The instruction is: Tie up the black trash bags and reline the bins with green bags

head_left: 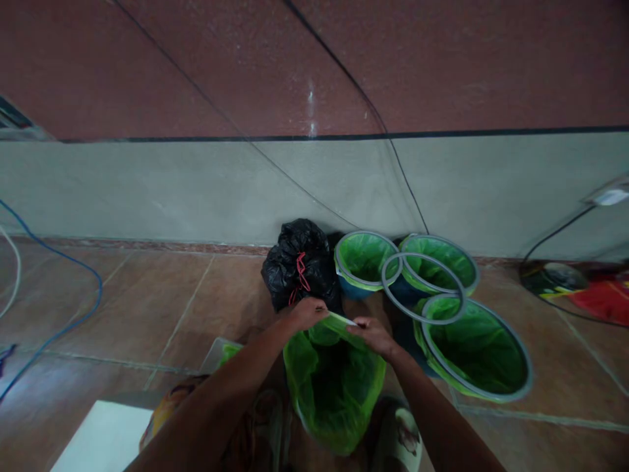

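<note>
Between my feet stands a bin lined with a green bin bag point(339, 410), its mouth facing up. At the far side of the opening, my left hand point(308, 313) pinches the bag's edge. My right hand point(374, 334) grips the same edge a short way to the right, and a pale strip of the rim shows between the two. The bag hangs down inside the bin and folds over its near side. A loose grey ring point(462, 288) rests across the lined bins to the right, apart from my hands.
Three bins with green liners and grey rings stand right: a back one point(366, 252), another behind the ring point(442, 252), and a nearer one point(476, 347). A tied black garbage bag point(299, 262) leans by the wall. A blue cable point(83, 262) lies left; a white board point(105, 436) is near.
</note>
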Motion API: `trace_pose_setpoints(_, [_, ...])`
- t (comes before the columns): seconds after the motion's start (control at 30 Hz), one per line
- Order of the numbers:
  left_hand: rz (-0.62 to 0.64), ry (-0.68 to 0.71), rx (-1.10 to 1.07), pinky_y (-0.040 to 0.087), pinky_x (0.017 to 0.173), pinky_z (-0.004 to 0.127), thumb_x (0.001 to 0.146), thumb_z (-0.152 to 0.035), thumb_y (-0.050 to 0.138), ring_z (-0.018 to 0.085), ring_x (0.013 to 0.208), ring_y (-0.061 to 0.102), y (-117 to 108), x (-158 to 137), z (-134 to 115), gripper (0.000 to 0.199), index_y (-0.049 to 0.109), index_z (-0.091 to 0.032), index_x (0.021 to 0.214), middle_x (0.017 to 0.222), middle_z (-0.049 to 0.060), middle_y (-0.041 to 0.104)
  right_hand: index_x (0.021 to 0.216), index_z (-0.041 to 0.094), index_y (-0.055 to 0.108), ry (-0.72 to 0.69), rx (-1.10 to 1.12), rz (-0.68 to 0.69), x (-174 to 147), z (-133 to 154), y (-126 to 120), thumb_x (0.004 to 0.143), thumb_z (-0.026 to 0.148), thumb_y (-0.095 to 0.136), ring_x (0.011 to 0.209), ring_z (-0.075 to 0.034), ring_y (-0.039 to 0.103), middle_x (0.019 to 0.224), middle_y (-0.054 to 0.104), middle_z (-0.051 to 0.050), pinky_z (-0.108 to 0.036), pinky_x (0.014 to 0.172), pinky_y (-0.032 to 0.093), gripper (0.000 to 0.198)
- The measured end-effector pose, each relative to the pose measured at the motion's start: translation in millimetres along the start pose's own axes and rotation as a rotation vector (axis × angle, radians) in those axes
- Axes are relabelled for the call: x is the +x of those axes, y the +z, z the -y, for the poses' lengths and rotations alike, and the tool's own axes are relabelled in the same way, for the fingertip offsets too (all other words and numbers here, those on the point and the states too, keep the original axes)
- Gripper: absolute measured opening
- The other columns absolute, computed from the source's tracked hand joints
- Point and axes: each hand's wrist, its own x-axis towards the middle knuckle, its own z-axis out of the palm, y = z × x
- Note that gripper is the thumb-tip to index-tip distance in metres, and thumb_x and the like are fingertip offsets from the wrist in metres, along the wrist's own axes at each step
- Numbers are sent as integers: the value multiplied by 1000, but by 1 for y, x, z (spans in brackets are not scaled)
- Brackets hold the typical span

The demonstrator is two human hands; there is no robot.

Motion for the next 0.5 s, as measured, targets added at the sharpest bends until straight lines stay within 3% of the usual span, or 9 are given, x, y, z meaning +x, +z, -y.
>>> trace_pose_setpoints(0.23, [-57,-51,178,47,84,24,90,-22,51,16,86,67,0,1,16,25,75,-20,98,94,3,75,71,19,67,-13,-180,-230,7,-24,-7,79,53,50,62,-16,57,61,61,0,-26,60,40,39])
trace_pose_setpoints(0.5, [-145,-261,117,48,82,25,87,-30,56,17,88,66,5,14,32,24,76,-19,91,91,3,75,80,21,73,126,-386,-411,20,-36,5,84,51,47,67,-20,65,67,70,-4,-28,62,43,39])
